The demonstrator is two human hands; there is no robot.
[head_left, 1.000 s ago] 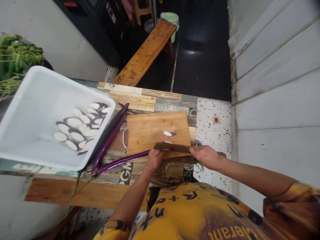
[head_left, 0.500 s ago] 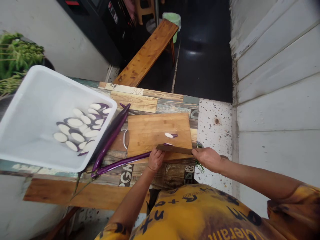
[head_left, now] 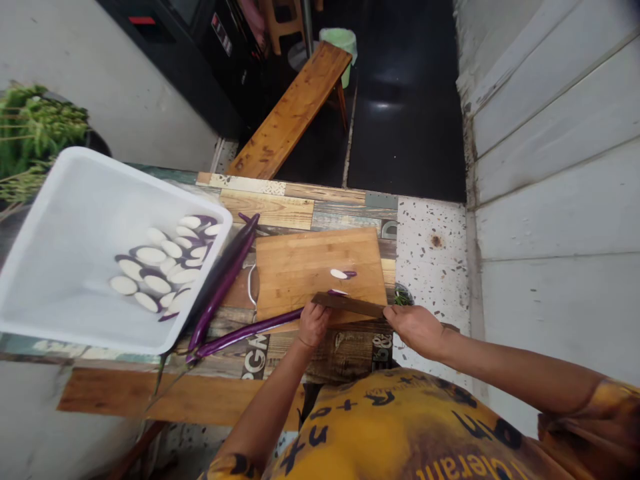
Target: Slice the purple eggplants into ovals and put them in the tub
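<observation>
A long purple eggplant (head_left: 250,332) lies partly on the wooden cutting board (head_left: 310,260), its end under my left hand (head_left: 314,323), whose fingers are closed around it. In my right hand (head_left: 413,327) is the handle of a knife (head_left: 355,306), its dark blade across the near part of the board, against the eggplant's end. Just beyond the blade lies a thin cut piece, and farther up the board is a white-faced eggplant slice (head_left: 339,274). More whole eggplants (head_left: 225,287) rest left of the board.
Left on the table stands a white plastic tub (head_left: 113,343) holding several eggplant slices (head_left: 150,255). Green vegetables (head_left: 40,127) are behind it. A wooden bench (head_left: 295,110) and a green bin (head_left: 345,43) stand beyond the table. A white wall (head_left: 555,200) runs along the right.
The view has shifted slightly. Both hands, the knife and the eggplant stay in nearly the same place on the board.
</observation>
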